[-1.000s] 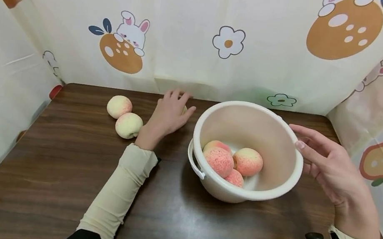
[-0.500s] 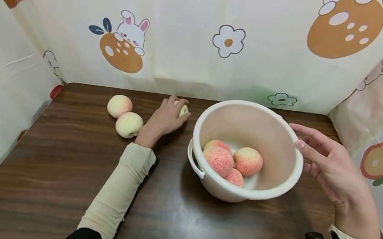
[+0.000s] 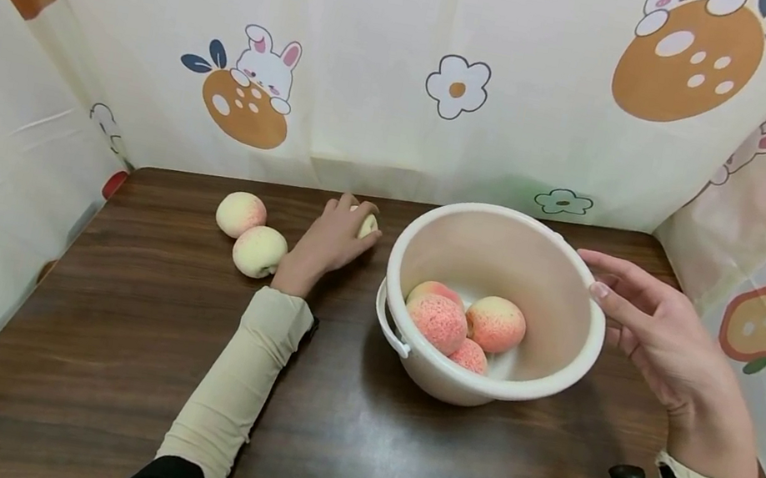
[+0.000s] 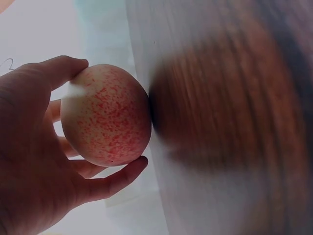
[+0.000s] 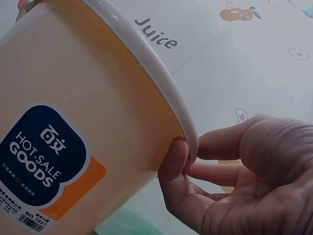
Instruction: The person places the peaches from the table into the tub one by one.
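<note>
Near the table's back edge my left hand (image 3: 327, 245) grips a peach (image 4: 107, 117), pale with red speckles, thumb on one side and fingertips on the other. In the left wrist view the peach sits right at the wood surface. My right hand (image 3: 672, 351) pinches the rim of a white bucket (image 5: 112, 98) on its right side, between thumb and fingers. The bucket stands upright, tilted slightly in view, with several pinkish peaches (image 3: 496, 324) at its bottom. Left of my left hand, a pale peach (image 3: 241, 214) touches a second pale peach (image 3: 259, 251).
The dark wooden table (image 3: 126, 365) is bounded at the back and sides by a printed curtain (image 3: 373, 68). The bucket's white handle (image 3: 387, 323) hangs down on its left side. A label (image 5: 44, 152) is stuck on the bucket's outer wall.
My left fingers have drawn in around the peach at the back, and more of it shows between thumb and fingers. My right hand and the bucket have stayed in place.
</note>
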